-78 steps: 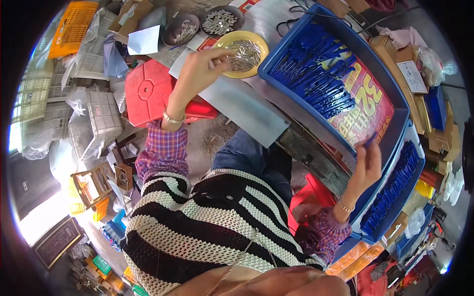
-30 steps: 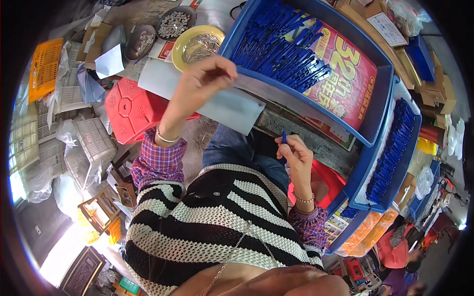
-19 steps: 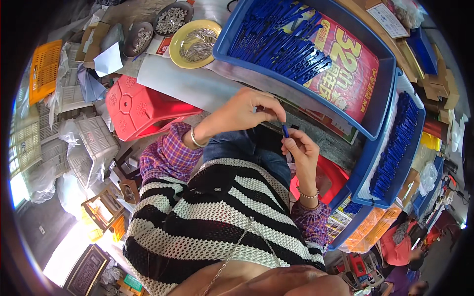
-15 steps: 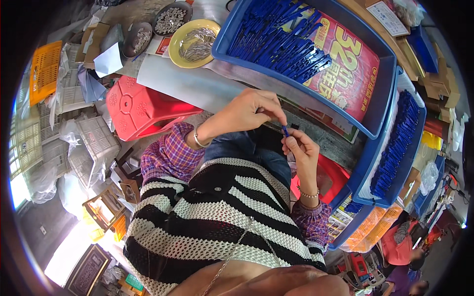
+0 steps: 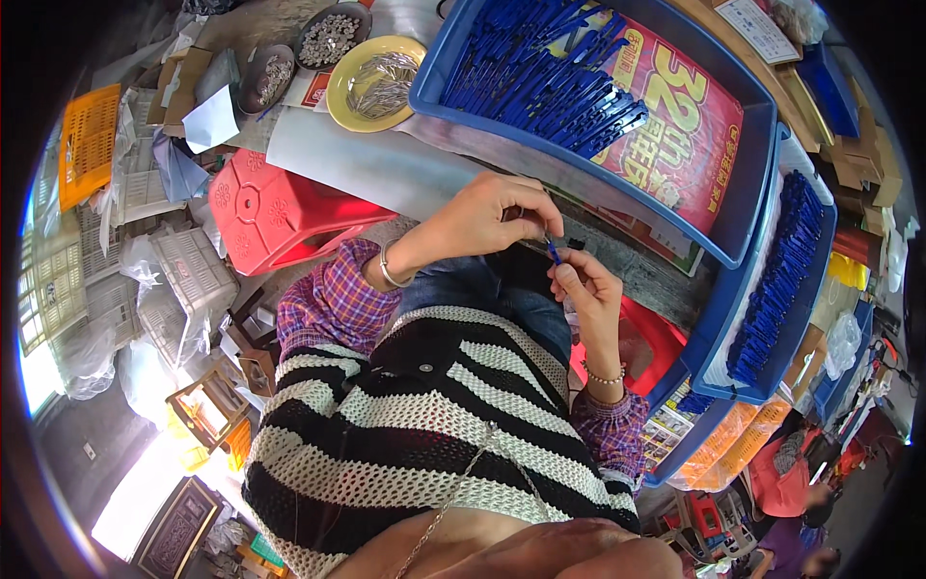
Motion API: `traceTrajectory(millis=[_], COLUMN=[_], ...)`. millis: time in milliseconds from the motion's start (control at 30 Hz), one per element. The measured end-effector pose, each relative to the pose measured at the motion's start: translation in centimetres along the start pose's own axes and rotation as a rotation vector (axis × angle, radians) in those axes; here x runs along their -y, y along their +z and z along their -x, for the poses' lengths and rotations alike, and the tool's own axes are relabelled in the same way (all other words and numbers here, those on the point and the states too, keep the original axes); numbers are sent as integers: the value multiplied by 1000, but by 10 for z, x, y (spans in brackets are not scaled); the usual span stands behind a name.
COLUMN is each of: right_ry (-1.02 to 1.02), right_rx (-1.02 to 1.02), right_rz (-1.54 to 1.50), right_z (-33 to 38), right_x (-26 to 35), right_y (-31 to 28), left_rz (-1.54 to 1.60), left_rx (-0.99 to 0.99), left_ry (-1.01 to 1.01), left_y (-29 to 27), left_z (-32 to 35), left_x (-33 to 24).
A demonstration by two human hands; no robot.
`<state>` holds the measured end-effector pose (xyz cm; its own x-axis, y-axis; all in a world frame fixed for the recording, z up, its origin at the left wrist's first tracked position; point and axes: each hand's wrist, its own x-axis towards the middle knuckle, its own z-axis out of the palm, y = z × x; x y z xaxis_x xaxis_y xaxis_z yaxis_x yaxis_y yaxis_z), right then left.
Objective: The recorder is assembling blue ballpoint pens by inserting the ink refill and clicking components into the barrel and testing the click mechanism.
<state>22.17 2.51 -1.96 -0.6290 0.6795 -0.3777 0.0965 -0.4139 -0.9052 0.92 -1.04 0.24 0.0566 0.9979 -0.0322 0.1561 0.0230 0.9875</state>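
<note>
Pale plastic crates (image 5: 198,275) are crowding the room's left side. Desk (image 5: 253,27), one: is carrying the stock. Blue tray (image 5: 745,183), large: is holding many slim blue pieces (image 5: 540,87) beside a red printed sheet (image 5: 680,125). Blue bin (image 5: 714,318), next to it: is holding more; which lot is finished, I'm not managing to tell. Red stool (image 5: 247,203), one: is standing near the desk. Yellow bowl (image 5: 340,92): is holding slender metal parts. Hands, two: the right hand (image 5: 590,285) is pinching a single blue piece (image 5: 554,253) above the lap; the left hand (image 5: 502,212) is meeting its upper end, grip unclear. That unit is seemingly midway, unfinished.
</note>
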Motion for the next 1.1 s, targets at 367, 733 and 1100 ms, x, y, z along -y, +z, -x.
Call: traceTrajectory(millis=[367,733,1100], right_ry=[-6,68,82], right_rx=[-13,-12,-17], right_rz=[51,-129,-100], right_z=[0,-4,2], right_x=[-2,-6,1], right_y=[-1,-5,3], left_rz=[-330,-205,-281], left_rx=[-81,-122,-119], left_ry=[257,94,196], left_y=[12,7,12], left_z=[1,-1,11], left_x=[-4,-9,3])
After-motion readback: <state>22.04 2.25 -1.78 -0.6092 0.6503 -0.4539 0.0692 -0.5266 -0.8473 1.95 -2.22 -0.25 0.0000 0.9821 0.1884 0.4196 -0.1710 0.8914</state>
